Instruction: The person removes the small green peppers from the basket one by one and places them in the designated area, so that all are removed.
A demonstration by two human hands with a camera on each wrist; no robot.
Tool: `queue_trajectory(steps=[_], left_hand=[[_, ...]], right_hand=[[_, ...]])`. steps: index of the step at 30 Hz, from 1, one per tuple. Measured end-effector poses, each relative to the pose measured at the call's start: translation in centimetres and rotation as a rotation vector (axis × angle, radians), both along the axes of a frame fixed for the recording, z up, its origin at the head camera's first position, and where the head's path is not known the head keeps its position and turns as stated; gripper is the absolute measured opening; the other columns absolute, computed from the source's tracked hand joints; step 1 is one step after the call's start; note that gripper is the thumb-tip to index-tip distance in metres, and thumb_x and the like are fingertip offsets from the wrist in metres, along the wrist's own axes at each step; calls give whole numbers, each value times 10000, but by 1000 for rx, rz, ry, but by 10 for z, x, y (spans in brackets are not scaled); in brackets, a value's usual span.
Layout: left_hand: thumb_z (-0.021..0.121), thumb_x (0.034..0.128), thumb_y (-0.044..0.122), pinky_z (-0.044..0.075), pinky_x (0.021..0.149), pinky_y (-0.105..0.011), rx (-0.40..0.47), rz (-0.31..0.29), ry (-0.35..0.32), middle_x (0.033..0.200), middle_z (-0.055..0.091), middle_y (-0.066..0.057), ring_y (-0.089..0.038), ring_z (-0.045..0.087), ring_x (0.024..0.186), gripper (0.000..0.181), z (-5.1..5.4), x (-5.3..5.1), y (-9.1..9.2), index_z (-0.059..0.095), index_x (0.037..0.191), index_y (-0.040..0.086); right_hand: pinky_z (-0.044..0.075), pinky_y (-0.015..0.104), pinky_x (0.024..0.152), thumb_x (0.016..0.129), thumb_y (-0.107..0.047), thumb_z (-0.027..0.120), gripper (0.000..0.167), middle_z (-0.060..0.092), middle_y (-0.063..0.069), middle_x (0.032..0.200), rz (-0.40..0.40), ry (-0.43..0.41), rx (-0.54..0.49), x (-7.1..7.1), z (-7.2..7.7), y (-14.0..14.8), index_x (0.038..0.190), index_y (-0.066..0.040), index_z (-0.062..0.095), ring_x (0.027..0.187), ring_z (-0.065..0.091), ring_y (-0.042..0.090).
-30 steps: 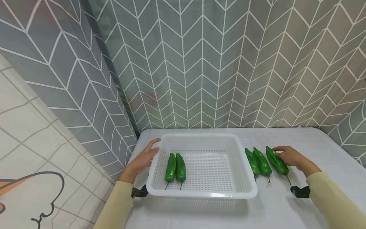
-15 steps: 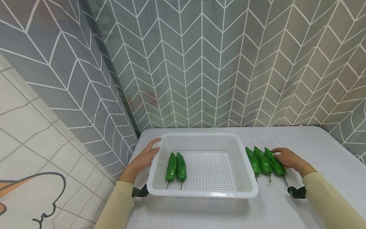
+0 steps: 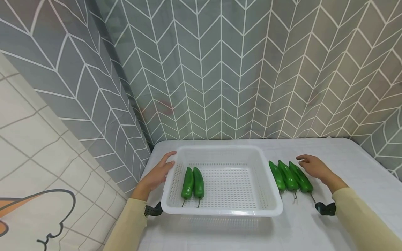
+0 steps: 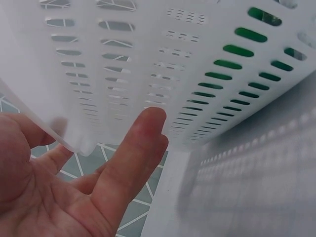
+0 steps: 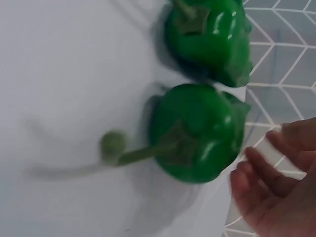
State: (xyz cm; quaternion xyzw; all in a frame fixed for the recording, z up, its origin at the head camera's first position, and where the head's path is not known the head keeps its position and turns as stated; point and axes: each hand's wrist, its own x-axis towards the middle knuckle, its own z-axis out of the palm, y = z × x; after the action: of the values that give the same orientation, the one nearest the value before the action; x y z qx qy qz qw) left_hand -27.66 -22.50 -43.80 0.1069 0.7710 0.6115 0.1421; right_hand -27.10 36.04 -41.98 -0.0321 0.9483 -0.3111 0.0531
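A white perforated plastic basket (image 3: 220, 211) stands on the table, with two long green peppers (image 3: 193, 186) side by side at its left. My left hand (image 3: 158, 174) grips the basket's left rim. In the left wrist view, some fingers (image 4: 133, 163) reach below the rim along the outer wall, while other digits go over it. Right of the basket lies a row of three more green peppers (image 3: 287, 177), stems toward me. My right hand (image 3: 315, 168) hovers just above and right of the outermost pepper (image 5: 197, 133), fingers loosely bent, nothing between them.
White cloth covers the table (image 3: 213, 233). A grey curtain (image 3: 220, 87) with a zigzag pattern hangs right behind its far edge. Another patterned sheet (image 3: 72, 87) hangs along the left side.
My right hand slid the outermost pepper left against its neighbours, then let go and lifted slightly off it. My left hand and the basket have stayed put.
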Motion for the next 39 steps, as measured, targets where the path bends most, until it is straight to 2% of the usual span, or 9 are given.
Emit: queue_trajectory(steps=[4, 8, 14, 20, 27, 39], left_hand=[[345, 1130, 332, 574, 816, -491, -1, 1, 1, 1439, 502, -241, -343, 632, 1163, 491, 1, 1, 0, 185, 1592, 288], [342, 1131, 325, 571, 827, -491, -3, -3, 3, 1435, 506, -239, -341, 631, 1164, 487, 1, 1, 0, 184, 1590, 285], [341, 1131, 327, 570, 829, -490, -4, -3, 1, 1436, 504, -241, -342, 631, 1163, 486, -1, 1, -1, 186, 1589, 284], [346, 1131, 328, 573, 819, -485, 5, -4, -2, 1420, 512, -241, -334, 638, 1146, 483, -2, 0, -2, 193, 1587, 283], [362, 1126, 353, 572, 831, -488, -2, 1, -5, 1432, 505, -233, -332, 635, 1152, 497, -2, 1, -4, 189, 1587, 286], [373, 1123, 357, 571, 832, -490, -6, -5, -2, 1430, 510, -219, -322, 637, 1146, 502, 0, -2, -2, 193, 1588, 296]], right_hand=[[423, 686, 937, 1096, -106, 403, 390, 477, 431, 1337, 30, 110, -25, 1, 6, -12, 1380, 156, 457, 1217, 460, 601], [444, 671, 933, 1101, -121, 420, 389, 504, 406, 1334, 69, 157, -48, -1, 14, -26, 1390, 136, 467, 1212, 493, 574], [509, 595, 918, 1104, -163, 449, 415, 506, 379, 1360, 169, 151, -113, -5, 30, -49, 1407, 121, 461, 1211, 530, 537], [515, 574, 927, 1091, -155, 480, 412, 519, 354, 1371, 244, 154, -159, -8, 42, -73, 1407, 111, 479, 1220, 543, 513], [506, 578, 932, 1087, -176, 505, 425, 530, 324, 1379, 272, 161, -153, -17, 51, -91, 1421, 87, 487, 1188, 579, 470], [539, 522, 905, 1060, -166, 555, 406, 599, 295, 1281, 310, 186, -116, -21, 76, -119, 1384, 77, 530, 1120, 631, 429]])
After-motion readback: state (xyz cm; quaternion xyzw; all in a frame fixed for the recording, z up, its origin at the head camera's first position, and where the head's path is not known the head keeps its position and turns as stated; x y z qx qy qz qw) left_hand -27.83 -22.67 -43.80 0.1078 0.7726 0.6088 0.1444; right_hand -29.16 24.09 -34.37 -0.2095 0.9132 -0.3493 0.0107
